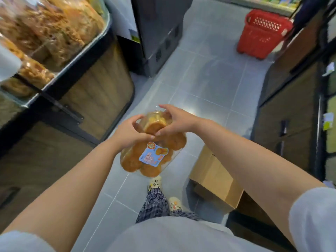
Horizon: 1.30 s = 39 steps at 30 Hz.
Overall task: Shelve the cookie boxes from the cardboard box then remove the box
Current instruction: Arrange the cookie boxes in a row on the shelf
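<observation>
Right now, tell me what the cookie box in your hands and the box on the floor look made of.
The cookie box looks like clear glossy plastic: cookies show through. The cardboard box looks like matte brown cardboard, flaps folded.

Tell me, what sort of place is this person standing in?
Most likely a small grocery or snack shop. Bagged snacks fill the display shelf on the left, a red shopping basket sits on the tiled aisle floor, and the person holds a clear, labelled cookie box.

Txt on blue label (153, 155) of cookie box (173, 142) too blurred to read; nothing else legible.
</observation>
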Available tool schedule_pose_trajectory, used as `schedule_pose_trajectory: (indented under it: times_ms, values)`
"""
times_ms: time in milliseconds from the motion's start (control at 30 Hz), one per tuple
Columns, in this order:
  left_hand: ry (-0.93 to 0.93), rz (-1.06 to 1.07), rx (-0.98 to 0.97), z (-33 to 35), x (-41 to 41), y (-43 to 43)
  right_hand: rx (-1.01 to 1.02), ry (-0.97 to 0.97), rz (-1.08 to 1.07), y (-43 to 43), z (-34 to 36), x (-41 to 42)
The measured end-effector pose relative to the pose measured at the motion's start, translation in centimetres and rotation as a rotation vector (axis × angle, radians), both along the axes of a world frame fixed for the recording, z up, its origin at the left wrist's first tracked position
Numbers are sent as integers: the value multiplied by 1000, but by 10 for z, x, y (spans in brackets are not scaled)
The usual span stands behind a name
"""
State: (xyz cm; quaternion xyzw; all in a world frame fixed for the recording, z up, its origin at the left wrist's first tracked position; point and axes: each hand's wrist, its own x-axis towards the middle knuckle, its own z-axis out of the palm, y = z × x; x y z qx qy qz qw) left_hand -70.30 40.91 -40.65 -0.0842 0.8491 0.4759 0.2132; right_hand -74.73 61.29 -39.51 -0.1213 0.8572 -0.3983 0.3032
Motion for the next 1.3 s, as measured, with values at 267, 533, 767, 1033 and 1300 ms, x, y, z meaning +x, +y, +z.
schedule_pose_trajectory:
  times_ms: [267, 533, 767, 1033, 1300]
  values:
    - [-18, 277, -70, 34, 107, -117, -216, -76, 152, -144, 0, 38]
    - [32, 1063, 104, 29, 261, -255, -399, -420, 120, -278, 4, 77]
    - [163, 1202, 453, 54, 341, -357, -397, -618, 199, -436, 29, 133]
    - [406, 1447, 479, 86, 381, -499, -493, -525, 215, -598, 52, 180]
    - [529, 1582, 475, 123, 328, -622, -587, -455, 175, -731, 77, 146]
